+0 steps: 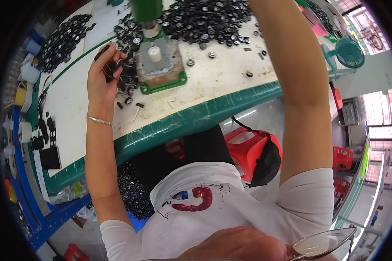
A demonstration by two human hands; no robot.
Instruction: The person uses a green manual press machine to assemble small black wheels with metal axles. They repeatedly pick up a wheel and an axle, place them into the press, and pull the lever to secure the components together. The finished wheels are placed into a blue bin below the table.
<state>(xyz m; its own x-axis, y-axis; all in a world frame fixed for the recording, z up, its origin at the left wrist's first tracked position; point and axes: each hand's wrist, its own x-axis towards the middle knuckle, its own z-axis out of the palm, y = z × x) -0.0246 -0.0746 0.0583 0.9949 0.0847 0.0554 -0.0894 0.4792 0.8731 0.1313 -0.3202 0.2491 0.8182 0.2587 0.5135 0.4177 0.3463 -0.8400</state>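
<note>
My left hand is closed around some small black parts with thin metal rods, just left of a green bench press. Several of these parts stick out between the fingers and thumb. The press has a grey plate on its base, with a white round fixture standing on it. My right arm stretches up past the top edge, so that hand is out of the picture. Beside the left wrist lie loose black wheels and a rod with a black end.
Heaps of black wheels with silvery centres cover the back of the white table, with another heap at far left. A green padded edge runs along the front. A teal fan stands at right, a red stool below.
</note>
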